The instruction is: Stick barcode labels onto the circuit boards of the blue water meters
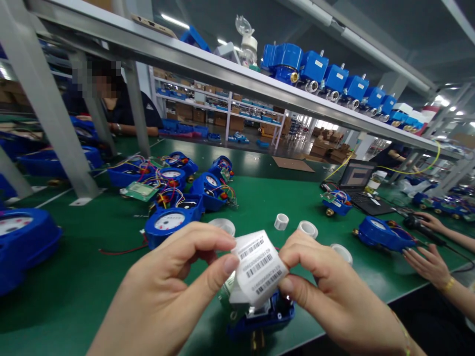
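A strip of white barcode labels (260, 267) is stretched between my two hands above the green table. My left hand (174, 287) pinches its left edge between thumb and index finger. On the opposite side, my right hand (322, 282) grips the lower right edge in the same way. Directly beneath the labels sits a blue water meter (267, 319) with a brass fitting, partly hidden by the strip. A green circuit board shows at its left. Just beyond my hands stand a small label roll (281, 222) and another white roll (308, 229).
Several blue meters with loose wires (170, 217) cluster at the left on the green table (256, 193). At the right, a co-worker's hands (430, 262) are near a blue meter (382, 232) and a black scanner (417, 225). A laptop (356, 178) stands behind. An overhead shelf (222, 69) holds blue meters.
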`<state>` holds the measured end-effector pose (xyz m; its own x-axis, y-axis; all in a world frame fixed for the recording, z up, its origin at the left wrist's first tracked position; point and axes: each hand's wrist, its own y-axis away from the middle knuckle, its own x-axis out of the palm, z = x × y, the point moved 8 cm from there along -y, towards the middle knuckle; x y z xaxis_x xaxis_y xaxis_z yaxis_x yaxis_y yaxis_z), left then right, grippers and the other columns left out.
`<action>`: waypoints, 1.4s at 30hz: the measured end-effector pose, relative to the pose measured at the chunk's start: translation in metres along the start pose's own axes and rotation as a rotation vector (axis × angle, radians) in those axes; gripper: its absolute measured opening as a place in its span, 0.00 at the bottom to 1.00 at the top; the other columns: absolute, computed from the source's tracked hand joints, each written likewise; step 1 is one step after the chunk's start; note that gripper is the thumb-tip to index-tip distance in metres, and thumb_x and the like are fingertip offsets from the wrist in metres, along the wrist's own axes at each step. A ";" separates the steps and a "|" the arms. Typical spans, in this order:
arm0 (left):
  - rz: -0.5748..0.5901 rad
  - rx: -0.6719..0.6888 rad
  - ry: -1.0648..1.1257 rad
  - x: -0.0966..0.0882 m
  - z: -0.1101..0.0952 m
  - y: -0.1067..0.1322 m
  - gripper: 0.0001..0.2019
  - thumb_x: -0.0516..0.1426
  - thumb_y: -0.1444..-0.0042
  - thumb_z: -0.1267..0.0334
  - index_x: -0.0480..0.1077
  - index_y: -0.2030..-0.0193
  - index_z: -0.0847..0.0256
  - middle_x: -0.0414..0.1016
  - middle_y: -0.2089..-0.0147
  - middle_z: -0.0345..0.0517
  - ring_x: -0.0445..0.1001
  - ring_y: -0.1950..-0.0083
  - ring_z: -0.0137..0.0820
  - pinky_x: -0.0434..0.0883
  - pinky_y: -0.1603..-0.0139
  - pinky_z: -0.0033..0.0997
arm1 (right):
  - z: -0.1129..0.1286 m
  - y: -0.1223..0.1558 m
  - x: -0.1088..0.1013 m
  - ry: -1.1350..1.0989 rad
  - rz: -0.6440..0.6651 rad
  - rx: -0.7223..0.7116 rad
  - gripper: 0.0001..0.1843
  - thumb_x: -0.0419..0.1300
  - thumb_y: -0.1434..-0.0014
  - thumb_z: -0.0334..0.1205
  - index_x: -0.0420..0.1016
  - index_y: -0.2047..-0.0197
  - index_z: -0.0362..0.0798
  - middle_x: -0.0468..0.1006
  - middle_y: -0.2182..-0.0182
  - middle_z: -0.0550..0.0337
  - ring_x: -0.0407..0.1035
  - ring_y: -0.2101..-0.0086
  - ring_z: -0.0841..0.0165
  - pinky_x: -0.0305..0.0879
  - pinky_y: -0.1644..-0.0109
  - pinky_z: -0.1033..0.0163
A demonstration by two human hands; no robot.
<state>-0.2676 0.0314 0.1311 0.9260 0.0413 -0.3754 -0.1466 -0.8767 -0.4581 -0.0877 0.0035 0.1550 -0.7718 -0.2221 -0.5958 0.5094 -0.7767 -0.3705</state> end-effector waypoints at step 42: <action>-0.361 -0.668 0.750 0.001 -0.011 0.115 0.21 0.74 0.64 0.55 0.75 0.64 0.59 0.79 0.72 0.41 0.71 0.77 0.24 0.64 0.83 0.14 | 0.032 0.031 0.070 -0.116 -0.301 -0.125 0.04 0.61 0.40 0.31 0.73 0.63 0.50 0.75 0.67 0.60 0.69 0.65 0.66 0.64 0.60 0.60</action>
<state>-0.2795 -0.0748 0.0861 0.8875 0.2445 0.3905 0.1885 -0.9661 0.1766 -0.1380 -0.0552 0.1243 -0.9291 -0.0645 -0.3642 0.2892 -0.7406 -0.6065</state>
